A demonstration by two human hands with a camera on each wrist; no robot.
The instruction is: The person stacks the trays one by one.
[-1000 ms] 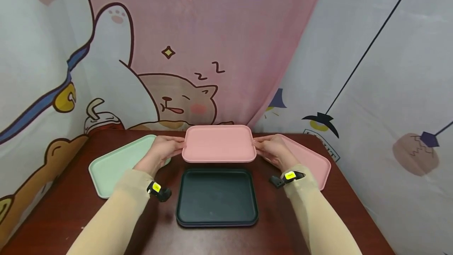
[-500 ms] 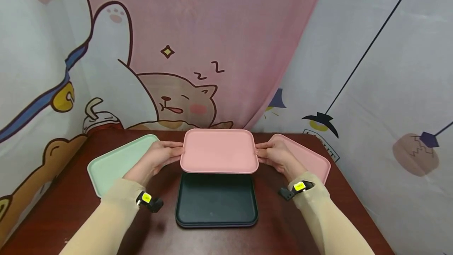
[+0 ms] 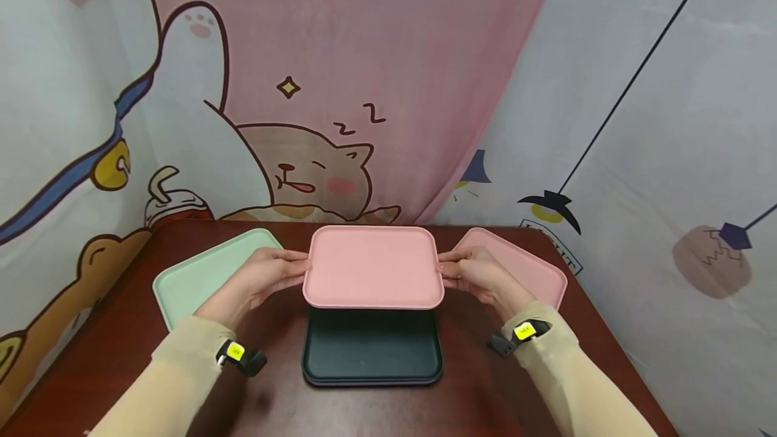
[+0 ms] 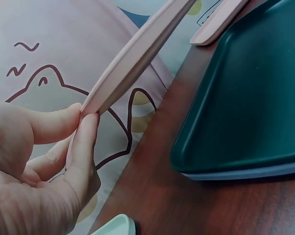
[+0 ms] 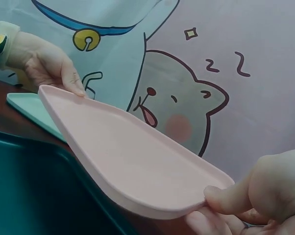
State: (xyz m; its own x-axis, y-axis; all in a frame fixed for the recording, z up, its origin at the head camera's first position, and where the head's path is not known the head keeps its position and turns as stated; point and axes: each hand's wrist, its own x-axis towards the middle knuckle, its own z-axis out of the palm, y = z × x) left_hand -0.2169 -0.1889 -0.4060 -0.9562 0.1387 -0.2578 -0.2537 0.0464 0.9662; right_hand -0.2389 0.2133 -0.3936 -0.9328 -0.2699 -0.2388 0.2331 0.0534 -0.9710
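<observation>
A pink tray [image 3: 373,267] is held up by both hands, tilted, above the back part of a dark green tray [image 3: 372,349]. My left hand [image 3: 267,276] pinches its left short edge between thumb and fingers, and in the left wrist view the thumb [image 4: 59,122] lies on the rim. On the opposite edge, my right hand [image 3: 479,275] pinches the rim in the same way, as the right wrist view also shows. The dark green tray lies flat on the table, with a greyish-blue edge [image 4: 245,172] showing just beneath it. Its back portion is hidden by the pink tray.
A mint green tray [image 3: 203,275] lies slanted at the left, partly behind the left arm. Another pink tray [image 3: 522,265] lies slanted at the right, partly behind the right hand. The brown table [image 3: 461,390] meets a printed curtain [image 3: 388,86] at its back edge.
Both hands have brought the held pink tray nearer and lower in the head view, so it now covers the back of the dark green tray. Their grip on it stays the same.
</observation>
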